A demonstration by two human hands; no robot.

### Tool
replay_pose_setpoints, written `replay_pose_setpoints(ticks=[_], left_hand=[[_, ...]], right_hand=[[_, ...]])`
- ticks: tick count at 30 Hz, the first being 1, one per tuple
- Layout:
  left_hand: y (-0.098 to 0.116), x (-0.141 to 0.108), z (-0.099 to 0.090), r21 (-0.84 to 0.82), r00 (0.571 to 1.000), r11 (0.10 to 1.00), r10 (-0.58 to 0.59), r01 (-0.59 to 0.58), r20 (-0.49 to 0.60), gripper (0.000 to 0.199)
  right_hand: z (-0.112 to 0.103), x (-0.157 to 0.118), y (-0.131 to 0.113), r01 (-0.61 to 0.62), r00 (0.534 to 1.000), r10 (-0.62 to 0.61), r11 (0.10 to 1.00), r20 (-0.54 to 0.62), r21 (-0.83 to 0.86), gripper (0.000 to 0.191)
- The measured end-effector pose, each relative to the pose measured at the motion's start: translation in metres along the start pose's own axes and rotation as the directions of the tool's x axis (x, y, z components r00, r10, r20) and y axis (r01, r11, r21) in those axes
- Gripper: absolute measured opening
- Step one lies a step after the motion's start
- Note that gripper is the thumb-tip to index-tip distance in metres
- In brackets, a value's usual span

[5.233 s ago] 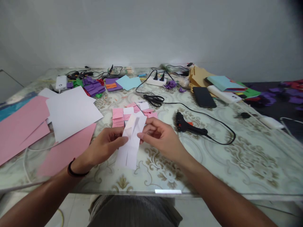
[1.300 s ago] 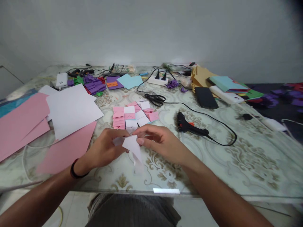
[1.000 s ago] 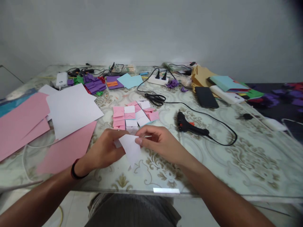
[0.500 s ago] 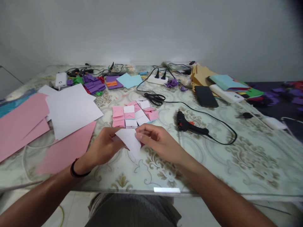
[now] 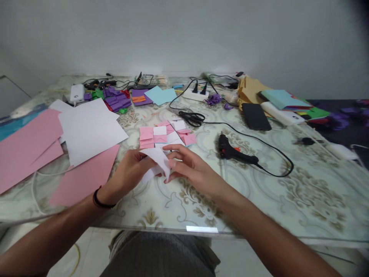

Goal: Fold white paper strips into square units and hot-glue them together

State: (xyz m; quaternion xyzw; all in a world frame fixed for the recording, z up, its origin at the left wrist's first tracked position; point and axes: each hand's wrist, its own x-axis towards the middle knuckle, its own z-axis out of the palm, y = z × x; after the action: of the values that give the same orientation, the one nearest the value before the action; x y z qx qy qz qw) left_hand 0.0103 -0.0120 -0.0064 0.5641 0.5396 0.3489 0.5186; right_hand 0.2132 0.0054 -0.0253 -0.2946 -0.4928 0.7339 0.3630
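A small white sheet of paper [image 5: 158, 158], bent with a flap standing up, is held above the table. My left hand [image 5: 133, 169] pinches its left side, thumb on top. At its right edge, my right hand [image 5: 188, 166] has curled fingers and the thumb against the paper; some fingertips are behind it. Just beyond the hands lie several folded pink and white paper pieces [image 5: 160, 135], partly covered by the held sheet and fingers.
Large white sheets [image 5: 89, 130] and pink sheets [image 5: 29, 140] lie at left. Black scissors [image 5: 192, 118] are behind the folded pieces. A black glue gun [image 5: 238, 152] with its cord, a phone [image 5: 256, 116] and a power strip [image 5: 196, 94] sit to the right and back.
The white paper was a flatter, downward-pointing shape; now it is bent, with a flap showing below. My right fingers have spread slightly around its edge. The view has shifted a little.
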Motion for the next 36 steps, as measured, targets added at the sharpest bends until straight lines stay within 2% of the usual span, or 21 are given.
replay_pose_setpoints(ticks=[7, 14, 17, 19, 21, 23, 24, 27, 32, 36], left_hand=[[-0.002, 0.002, 0.001, -0.042, 0.999, 0.999, -0.033, 0.034, 0.023, 0.030], [-0.007, 0.003, -0.002, -0.149, 0.993, 0.988, -0.022, 0.040, 0.115, 0.022], [-0.006, 0.003, -0.004, -0.176, 0.990, 0.983, -0.027, 0.051, 0.137, 0.025], [-0.005, 0.004, -0.005, -0.175, 0.995, 0.983, -0.038, 0.054, 0.095, 0.029], [-0.005, 0.004, -0.006, -0.193, 0.998, 0.980, -0.049, 0.055, 0.037, 0.031], [-0.006, 0.004, -0.006, -0.207, 0.998, 0.977, -0.060, 0.059, 0.001, 0.030], [-0.006, 0.004, -0.006, -0.202, 0.998, 0.978, -0.064, 0.061, -0.007, 0.030], [-0.010, 0.004, -0.004, -0.162, 0.997, 0.984, -0.075, 0.069, -0.026, 0.033], [-0.014, 0.004, -0.003, -0.151, 0.996, 0.985, -0.086, 0.083, -0.012, 0.037], [-0.012, 0.004, -0.002, -0.132, 0.999, 0.991, -0.001, -0.003, -0.034, 0.039]], right_hand=[[0.001, 0.002, 0.000, -0.008, 1.000, 0.009, 1.000, -0.018, 0.030, 0.030], [-0.004, 0.007, 0.007, -0.077, 0.995, 0.080, 0.995, -0.053, 0.058, 0.033], [-0.005, 0.005, 0.006, -0.076, 0.996, 0.079, 0.995, -0.040, 0.066, 0.035], [-0.004, 0.003, 0.004, -0.035, 0.999, 0.035, 0.997, 0.003, 0.072, 0.042], [-0.002, 0.000, 0.003, 0.012, 0.998, -0.013, 1.000, 0.053, 0.029, 0.059], [0.001, -0.003, 0.003, 0.039, 0.998, -0.035, 0.996, 0.055, -0.085, 0.076], [0.003, -0.004, 0.004, 0.055, 0.998, -0.051, 0.987, 0.027, -0.152, 0.077], [0.007, -0.004, 0.004, 0.103, 0.989, -0.127, 0.956, -0.070, -0.276, 0.064], [0.010, -0.002, 0.000, 0.144, 0.976, -0.185, 0.944, -0.115, -0.296, 0.039], [0.011, -0.002, -0.003, 0.151, 0.966, -0.211, 0.929, -0.149, -0.337, 0.030]])
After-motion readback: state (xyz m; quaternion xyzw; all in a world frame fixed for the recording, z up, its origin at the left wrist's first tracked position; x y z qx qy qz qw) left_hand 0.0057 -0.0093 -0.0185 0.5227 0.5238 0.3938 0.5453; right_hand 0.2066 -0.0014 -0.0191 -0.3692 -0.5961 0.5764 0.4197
